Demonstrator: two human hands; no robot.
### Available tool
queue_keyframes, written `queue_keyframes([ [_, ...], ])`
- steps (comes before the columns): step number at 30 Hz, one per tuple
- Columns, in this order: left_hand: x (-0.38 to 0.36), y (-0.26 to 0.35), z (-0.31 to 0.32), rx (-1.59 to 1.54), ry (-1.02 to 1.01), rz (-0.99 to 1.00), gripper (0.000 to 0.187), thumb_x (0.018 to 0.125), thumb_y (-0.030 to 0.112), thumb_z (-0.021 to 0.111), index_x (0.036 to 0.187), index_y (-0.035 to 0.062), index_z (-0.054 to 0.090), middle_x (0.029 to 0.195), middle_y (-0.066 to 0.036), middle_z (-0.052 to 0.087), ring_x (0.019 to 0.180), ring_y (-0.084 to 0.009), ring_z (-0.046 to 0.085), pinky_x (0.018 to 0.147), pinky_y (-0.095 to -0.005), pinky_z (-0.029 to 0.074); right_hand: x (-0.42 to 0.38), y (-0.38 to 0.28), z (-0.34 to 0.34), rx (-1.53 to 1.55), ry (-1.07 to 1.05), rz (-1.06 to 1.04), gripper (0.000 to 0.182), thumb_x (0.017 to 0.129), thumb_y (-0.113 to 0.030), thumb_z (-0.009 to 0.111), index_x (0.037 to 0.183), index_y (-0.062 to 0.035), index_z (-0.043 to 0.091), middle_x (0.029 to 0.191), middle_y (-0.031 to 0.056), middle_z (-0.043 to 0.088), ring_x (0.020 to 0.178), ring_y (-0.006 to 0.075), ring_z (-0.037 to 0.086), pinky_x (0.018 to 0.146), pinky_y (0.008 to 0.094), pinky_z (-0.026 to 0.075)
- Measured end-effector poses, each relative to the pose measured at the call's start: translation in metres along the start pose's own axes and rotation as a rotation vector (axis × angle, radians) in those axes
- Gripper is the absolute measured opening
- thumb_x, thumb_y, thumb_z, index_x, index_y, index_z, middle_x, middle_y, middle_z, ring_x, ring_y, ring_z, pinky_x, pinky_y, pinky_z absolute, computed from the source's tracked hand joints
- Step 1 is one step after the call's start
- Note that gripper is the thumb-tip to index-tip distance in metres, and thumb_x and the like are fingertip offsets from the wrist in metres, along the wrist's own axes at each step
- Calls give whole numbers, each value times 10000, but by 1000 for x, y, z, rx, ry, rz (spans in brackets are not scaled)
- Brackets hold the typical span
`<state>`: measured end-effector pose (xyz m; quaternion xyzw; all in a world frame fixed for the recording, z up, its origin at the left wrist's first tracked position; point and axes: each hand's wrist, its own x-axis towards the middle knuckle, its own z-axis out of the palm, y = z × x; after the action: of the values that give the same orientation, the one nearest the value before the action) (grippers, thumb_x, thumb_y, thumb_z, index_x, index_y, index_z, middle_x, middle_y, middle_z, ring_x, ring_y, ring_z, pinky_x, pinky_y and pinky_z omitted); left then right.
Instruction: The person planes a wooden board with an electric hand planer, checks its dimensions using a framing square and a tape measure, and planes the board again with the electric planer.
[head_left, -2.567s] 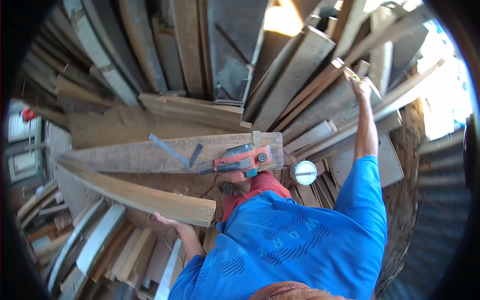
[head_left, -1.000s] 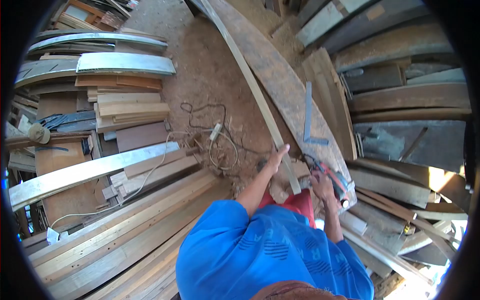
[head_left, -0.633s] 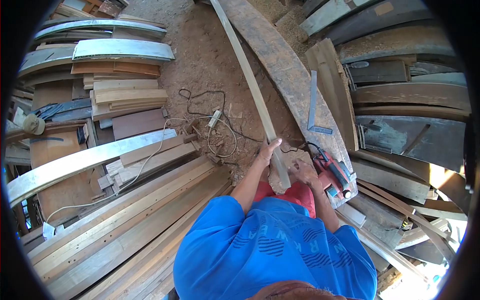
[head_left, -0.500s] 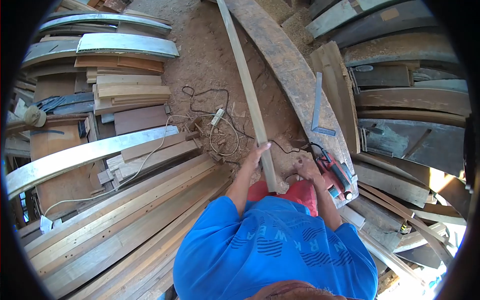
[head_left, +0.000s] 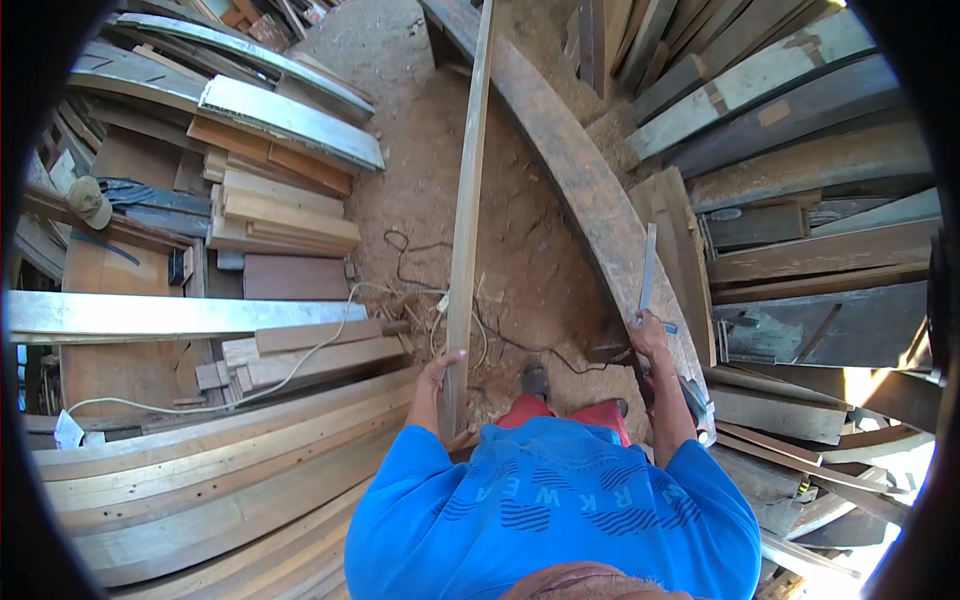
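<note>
My left hand (head_left: 437, 376) grips the near end of a long, narrow wooden board (head_left: 468, 210), its fingers wrapped around the edge. The board runs away from me over the dirt floor. On the right, my right hand (head_left: 651, 335) is closed at the corner of a metal carpenter's square (head_left: 648, 270) lying on the wooden bench beam; the fingertips are partly hidden. Beside my right forearm a power tool (head_left: 692, 400) rests on the bench's near end, mostly covered by the arm.
A thick wooden bench beam (head_left: 565, 130) stretches forward on the right. Stacked timber (head_left: 230, 450) lies at left, with more planks (head_left: 790, 190) at right. A dark cord (head_left: 540, 350) and a pale cable (head_left: 290, 375) cross the ground. A cap (head_left: 90, 203) sits at far left.
My left hand has swung the board's near end to the left. My right hand has moved from beside the red power tool forward onto the square. The view has shifted.
</note>
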<state>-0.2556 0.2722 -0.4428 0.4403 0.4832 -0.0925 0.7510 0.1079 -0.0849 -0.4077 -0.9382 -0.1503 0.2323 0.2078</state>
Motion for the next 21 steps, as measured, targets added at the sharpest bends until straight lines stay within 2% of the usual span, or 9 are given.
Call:
queue_keyframes([
  [3,14,-7,-22,-22,-67,4,944,658,474,812,1463,150,441,1241,-106,556,1110,-280,539,881,-500,468,12,20,14,-238,-13,83,470,869,-320,616,1233,-25,645,1187,269,673,1137,411,644,1006,483,487],
  [5,16,-6,-23,0,-95,58,951,659,477,811,1469,153,433,1244,-109,552,1115,-282,534,876,-497,467,5,35,16,-211,-51,130,465,885,-380,608,1183,-28,667,1197,284,662,1176,471,605,1016,562,460],
  [7,8,1,-19,8,-82,49,954,661,482,809,1474,158,429,1245,-113,551,1116,-285,532,872,-496,466,-1,63,35,-303,5,180,456,875,-384,595,1157,-37,686,1221,285,653,1169,475,610,1037,571,442],
  [10,-8,5,-8,6,-36,-14,957,662,494,807,1480,172,428,1246,-118,551,1113,-291,532,866,-503,463,-34,69,30,-266,-60,269,465,878,-376,583,1191,-43,669,1235,287,646,1172,485,606,1045,580,434],
  [13,-8,6,-8,10,-44,-15,971,657,509,807,1492,200,420,1250,-123,555,1104,-297,536,851,-518,464,-58,59,31,-204,83,277,474,858,-319,617,1246,-47,638,1274,289,624,1232,452,576,1029,517,469],
  [16,-30,14,-6,-12,-44,-51,982,652,522,809,1501,225,417,1247,-125,563,1079,-300,548,832,-520,468,-60,54,26,-153,67,255,518,862,-361,601,1271,-45,623,1258,293,635,1218,482,581,1031,550,459],
  [21,-42,19,-12,-16,-1,-127,968,657,543,810,1493,232,436,1231,-112,574,1035,-293,566,823,-491,475,-52,53,13,-107,-88,297,523,835,-349,646,1252,-34,641,1295,274,628,1238,425,591,1023,499,481],
])
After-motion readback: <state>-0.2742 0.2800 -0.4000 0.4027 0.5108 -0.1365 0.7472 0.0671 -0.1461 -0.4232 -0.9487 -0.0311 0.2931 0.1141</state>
